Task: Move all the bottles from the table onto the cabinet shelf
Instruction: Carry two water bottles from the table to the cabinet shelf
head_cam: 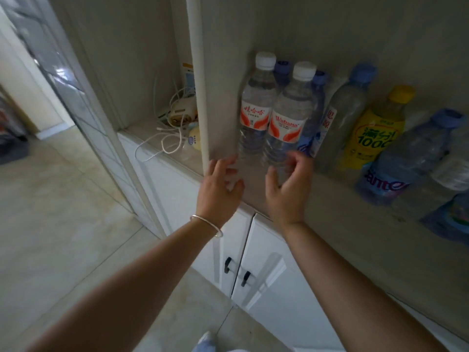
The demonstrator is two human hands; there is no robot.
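Two clear water bottles with white caps and red-and-white labels stand upright side by side on the cabinet shelf, the left one and the right one. Behind and to their right stand blue-capped bottles, a yellow bottle and a blue-labelled bottle. My left hand hovers just below the left bottle, fingers loose, holding nothing. My right hand is just below the right bottle, fingers relaxed and spread, also empty.
A white vertical divider separates this shelf from a left compartment holding a charger and tangled white cables. Below are white cabinet doors with black handles. Tiled floor lies to the left.
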